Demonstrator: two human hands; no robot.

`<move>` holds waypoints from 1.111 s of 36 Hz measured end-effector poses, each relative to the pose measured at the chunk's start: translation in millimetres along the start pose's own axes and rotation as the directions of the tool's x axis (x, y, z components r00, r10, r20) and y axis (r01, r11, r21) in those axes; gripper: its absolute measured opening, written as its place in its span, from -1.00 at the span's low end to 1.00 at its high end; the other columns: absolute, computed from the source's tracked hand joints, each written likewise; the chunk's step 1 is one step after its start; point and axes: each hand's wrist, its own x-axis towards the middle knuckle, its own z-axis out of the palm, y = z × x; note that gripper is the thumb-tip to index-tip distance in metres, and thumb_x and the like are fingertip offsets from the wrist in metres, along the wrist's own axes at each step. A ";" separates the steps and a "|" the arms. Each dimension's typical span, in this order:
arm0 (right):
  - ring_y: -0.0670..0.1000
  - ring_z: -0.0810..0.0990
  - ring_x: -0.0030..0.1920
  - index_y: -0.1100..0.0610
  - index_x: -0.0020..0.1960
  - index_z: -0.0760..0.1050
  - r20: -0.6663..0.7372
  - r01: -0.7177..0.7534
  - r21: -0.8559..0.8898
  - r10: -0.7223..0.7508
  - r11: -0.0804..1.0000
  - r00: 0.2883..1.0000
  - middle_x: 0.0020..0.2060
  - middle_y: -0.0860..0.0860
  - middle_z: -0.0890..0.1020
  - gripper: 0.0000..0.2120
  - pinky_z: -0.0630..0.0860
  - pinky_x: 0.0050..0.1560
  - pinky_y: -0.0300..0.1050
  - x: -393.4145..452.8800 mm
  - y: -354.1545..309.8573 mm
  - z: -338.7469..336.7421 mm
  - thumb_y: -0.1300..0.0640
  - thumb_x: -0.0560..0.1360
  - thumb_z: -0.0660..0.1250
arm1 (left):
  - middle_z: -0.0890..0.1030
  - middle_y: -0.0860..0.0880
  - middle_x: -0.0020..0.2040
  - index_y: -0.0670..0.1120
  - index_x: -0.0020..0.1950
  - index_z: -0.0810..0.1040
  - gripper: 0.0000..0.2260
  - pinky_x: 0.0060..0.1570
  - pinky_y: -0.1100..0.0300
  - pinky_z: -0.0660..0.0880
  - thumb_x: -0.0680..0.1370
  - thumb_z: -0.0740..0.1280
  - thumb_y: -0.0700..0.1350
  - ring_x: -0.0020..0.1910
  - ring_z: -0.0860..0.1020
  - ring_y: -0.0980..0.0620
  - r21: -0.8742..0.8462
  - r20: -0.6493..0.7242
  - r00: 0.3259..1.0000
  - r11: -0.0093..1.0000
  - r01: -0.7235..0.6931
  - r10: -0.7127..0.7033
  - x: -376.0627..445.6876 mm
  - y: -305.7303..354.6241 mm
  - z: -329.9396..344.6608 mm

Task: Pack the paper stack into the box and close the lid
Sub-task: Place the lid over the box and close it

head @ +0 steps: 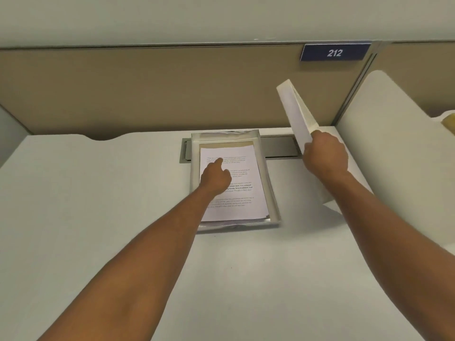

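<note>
Spanning the lower part of the view, a pale worktop [98, 217] is seen, backed by a tan partition [147, 89] on which a blue plate marked 212 [335, 52] is fixed. A grey slot [280, 146] is set into the worktop behind the box [272, 193], and part of the slot is covered by it. At the right, a second pale surface [394, 134] is cut off by the frame edge, and a yellowish object [448, 121] there cannot be identified. The printed lines on the paper stack [242, 190] are too blurred to be read. The paper stack is laid flat inside the open box, with brown lining shown at its far end. The left hand [216, 178] is rested on the top sheet, index finger extended, the other fingers curled. The lid [296, 114] is gripped at its lower edge by the closed right hand [325, 156] and held tilted upright, just right of the box.
</note>
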 end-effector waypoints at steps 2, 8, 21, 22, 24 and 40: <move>0.29 0.60 -0.04 0.28 0.09 0.51 -0.015 0.044 0.010 -0.043 0.999 0.999 0.01 0.25 0.64 -0.79 0.39 -0.16 -0.04 -1.1 -8.9 -21.9 0.16 0.57 0.24 | 0.27 -0.10 0.57 -0.07 0.59 0.19 -0.52 0.45 -0.04 0.33 0.66 0.15 -0.10 0.51 0.30 -0.15 -0.046 0.020 1.000 0.999 -0.016 0.017 -6.5 3.9 -3.1; 0.21 0.55 -0.02 0.21 0.23 0.51 -0.023 0.106 0.290 -0.104 0.951 0.994 0.09 0.17 0.63 -0.70 0.31 -0.09 -0.13 -11.4 -40.6 -84.2 0.07 0.59 0.20 | 0.30 -0.07 0.55 -0.05 0.57 0.23 -0.54 0.42 0.02 0.33 0.67 0.14 -0.03 0.50 0.31 -0.10 -0.223 0.035 0.999 0.975 -0.013 0.021 -22.6 14.6 -13.4; -0.08 0.59 -0.38 0.10 -0.05 0.59 0.231 -0.177 0.950 -0.202 0.256 0.952 -0.31 -0.05 0.66 -0.82 0.55 -0.34 -0.23 -25.9 -40.9 -102.2 0.11 0.63 0.24 | 0.53 -0.05 0.37 0.01 0.36 0.46 -0.41 0.38 -0.06 0.36 0.59 -0.04 0.36 0.29 0.51 -0.10 -0.679 0.182 0.973 0.698 0.230 -0.143 -35.6 12.1 -35.1; -0.06 0.59 -0.37 0.10 -0.06 0.60 0.247 -0.200 0.957 -0.225 0.209 0.943 -0.30 -0.02 0.66 -0.81 0.56 -0.33 -0.22 -25.8 -39.5 -97.1 0.12 0.63 0.23 | 0.53 -0.07 0.37 0.00 0.38 0.45 -0.38 0.37 -0.07 0.35 0.58 -0.05 0.37 0.29 0.51 -0.11 -0.683 0.176 0.971 0.691 0.237 -0.160 -36.0 9.0 -37.8; -0.06 0.61 -0.39 0.10 -0.09 0.60 0.293 -0.266 0.955 -0.269 0.134 0.918 -0.32 -0.01 0.67 -0.78 0.57 -0.35 -0.22 -24.8 -48.4 -82.0 0.14 0.64 0.21 | 0.51 -0.09 0.38 -0.05 0.47 0.38 -0.30 0.35 -0.07 0.38 0.56 -0.07 0.39 0.25 0.51 -0.12 -0.718 0.152 0.966 0.648 0.253 -0.209 -35.7 -6.7 -49.6; 0.05 0.48 -0.32 0.11 -0.25 0.47 0.558 -0.487 0.673 0.050 0.556 0.828 -0.30 0.10 0.55 -0.73 0.38 -0.31 -0.10 -30.7 -5.4 45.1 -0.02 0.54 0.21 | 0.60 -0.07 0.09 -0.12 0.18 0.52 -0.47 0.20 -0.01 0.50 0.59 0.09 0.31 0.12 0.57 -0.13 -0.610 0.086 0.893 0.685 0.398 -0.442 -24.3 -92.3 -50.4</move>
